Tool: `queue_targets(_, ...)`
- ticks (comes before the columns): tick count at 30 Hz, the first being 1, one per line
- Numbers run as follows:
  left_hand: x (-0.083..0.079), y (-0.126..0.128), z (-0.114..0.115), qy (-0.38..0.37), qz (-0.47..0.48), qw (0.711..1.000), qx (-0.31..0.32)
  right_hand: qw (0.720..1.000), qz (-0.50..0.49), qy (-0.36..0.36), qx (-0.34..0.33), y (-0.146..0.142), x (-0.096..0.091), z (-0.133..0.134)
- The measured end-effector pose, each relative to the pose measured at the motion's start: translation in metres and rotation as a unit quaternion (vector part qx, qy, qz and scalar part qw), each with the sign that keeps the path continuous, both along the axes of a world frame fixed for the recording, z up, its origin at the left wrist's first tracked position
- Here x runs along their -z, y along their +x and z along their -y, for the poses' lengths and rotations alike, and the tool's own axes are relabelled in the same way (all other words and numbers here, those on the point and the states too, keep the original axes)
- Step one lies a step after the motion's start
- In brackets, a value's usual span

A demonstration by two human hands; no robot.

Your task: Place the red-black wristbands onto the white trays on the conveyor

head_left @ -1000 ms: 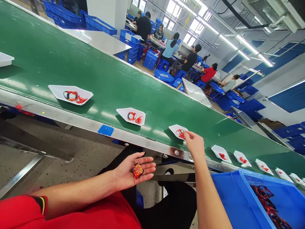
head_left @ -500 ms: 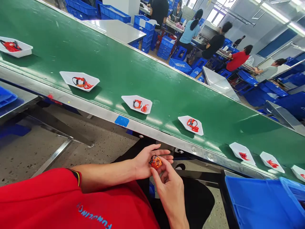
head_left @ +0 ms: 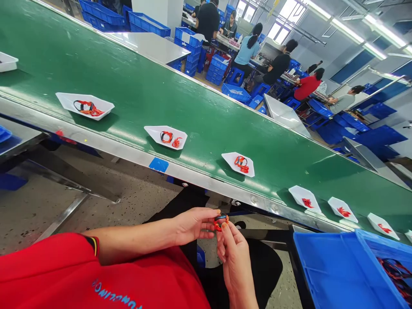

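Above my lap, both hands grip a small orange-red and black ring-shaped piece (head_left: 217, 225). My left hand (head_left: 195, 224) comes from the left and pinches its upper side between thumb and fingers. My right hand (head_left: 236, 253) closes on its lower right side with thumb and fingertips. An opening shows through the middle of the ring; its finer details are too small to make out. Just beyond my hands, a white pointed tray (head_left: 229, 158) on the green belt holds a similar ring and some red pieces.
The green conveyor belt (head_left: 193, 103) slants across, carrying several white trays with red pieces; its metal edge (head_left: 199, 183) lies before my knees. At right stands a blue bin (head_left: 325, 266) with dark red and black rings beside it. Several people sit at far benches.
The trays have shifted left in view. The ring lay on my open left palm with my right fingers on it; now it is raised between the fingertips of both hands.
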State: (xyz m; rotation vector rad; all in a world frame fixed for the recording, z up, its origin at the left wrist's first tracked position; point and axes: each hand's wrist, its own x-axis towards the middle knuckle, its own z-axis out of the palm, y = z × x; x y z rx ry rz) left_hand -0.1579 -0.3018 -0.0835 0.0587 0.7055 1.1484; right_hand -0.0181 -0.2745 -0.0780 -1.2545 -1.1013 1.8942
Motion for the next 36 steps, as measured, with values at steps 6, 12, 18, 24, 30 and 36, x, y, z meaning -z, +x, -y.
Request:
queue_targets(6, 0.000, -0.002, -0.005, -0.070, 0.106, 0.992, 0.026, 0.989, -0.107, -0.099, 0.028, 0.001, -0.011, -0.001)
queue_targets(12, 0.008, 0.000, -0.006, -0.074, 0.153, 0.985, 0.030, 0.983, -0.127, -0.129, 0.036, 0.000, -0.010, 0.003)
queue_targets(18, 0.024, 0.003, -0.001, -0.079, 0.120, 0.989, 0.026, 0.995, 0.028, 0.085, 0.041, 0.010, -0.025, -0.020)
queue_targets(24, 0.036, 0.007, 0.005, -0.112, 0.057, 0.991, 0.053, 0.778, 0.414, 0.450, 0.147, 0.039, -0.066, -0.127)
queue_targets(30, 0.041, 0.007, 0.006, -0.123, 0.032, 0.990, 0.059, 0.798, 0.413, 0.431, 0.088, 0.033, -0.062, -0.109)
queue_targets(36, 0.045, 0.018, 0.009, -0.134, 0.020, 0.985, 0.106, 0.826, 0.332, 0.440, -0.119, 0.056, -0.055, 0.021)
